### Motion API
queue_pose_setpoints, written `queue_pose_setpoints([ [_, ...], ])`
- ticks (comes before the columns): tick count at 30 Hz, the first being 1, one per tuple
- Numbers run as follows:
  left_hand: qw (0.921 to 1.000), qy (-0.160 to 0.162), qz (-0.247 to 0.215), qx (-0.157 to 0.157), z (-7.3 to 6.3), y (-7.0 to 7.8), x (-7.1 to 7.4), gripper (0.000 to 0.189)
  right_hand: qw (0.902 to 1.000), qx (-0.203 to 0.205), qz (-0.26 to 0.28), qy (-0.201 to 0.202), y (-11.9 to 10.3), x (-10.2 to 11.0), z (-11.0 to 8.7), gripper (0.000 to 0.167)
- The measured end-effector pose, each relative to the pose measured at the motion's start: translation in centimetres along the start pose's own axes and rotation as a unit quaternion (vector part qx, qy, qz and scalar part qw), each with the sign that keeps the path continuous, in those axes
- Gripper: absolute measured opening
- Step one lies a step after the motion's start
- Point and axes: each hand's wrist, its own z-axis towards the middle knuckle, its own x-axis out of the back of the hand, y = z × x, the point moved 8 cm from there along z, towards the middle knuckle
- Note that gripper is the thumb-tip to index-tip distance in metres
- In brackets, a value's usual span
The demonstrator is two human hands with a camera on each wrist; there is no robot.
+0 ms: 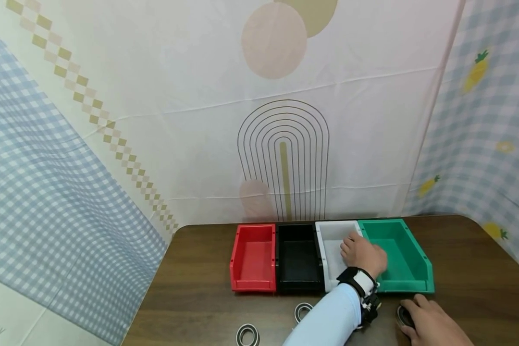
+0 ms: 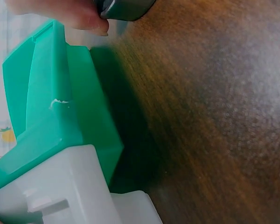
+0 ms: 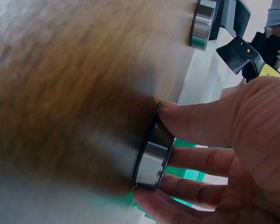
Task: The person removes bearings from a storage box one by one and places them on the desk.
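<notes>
My right hand (image 1: 432, 322) grips a metal ring bearing (image 3: 154, 161) by its edge, thumb on one side and fingertips on the other. It stays low over the wooden table, in front of the green bin (image 1: 428, 269). My left hand (image 1: 365, 254) reaches over the white bin (image 1: 330, 264), close to the wall it shares with the green one. Its fingers point down into the white bin, and I cannot tell whether they hold anything. Two more bearings lie on the table, one bearing (image 1: 247, 335) at the front and another bearing (image 1: 302, 311) partly behind the left sleeve.
A red bin (image 1: 254, 259) and a black bin (image 1: 300, 259) stand in the same row, left of the white one. Behind the wooden table (image 1: 190, 288) hangs a patterned cloth (image 1: 199, 144). Checked blue cloth (image 1: 69, 202) drapes at the left and right.
</notes>
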Motion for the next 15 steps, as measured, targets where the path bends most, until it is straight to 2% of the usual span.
queue_pose_setpoints([
  [15, 1.0000, 0.001, -0.005, 0.001, 0.25, -0.21, -0.44, 0.035, 0.9999, 0.005, 0.013, -0.001, 0.55, -0.50, 0.44, 0.059],
])
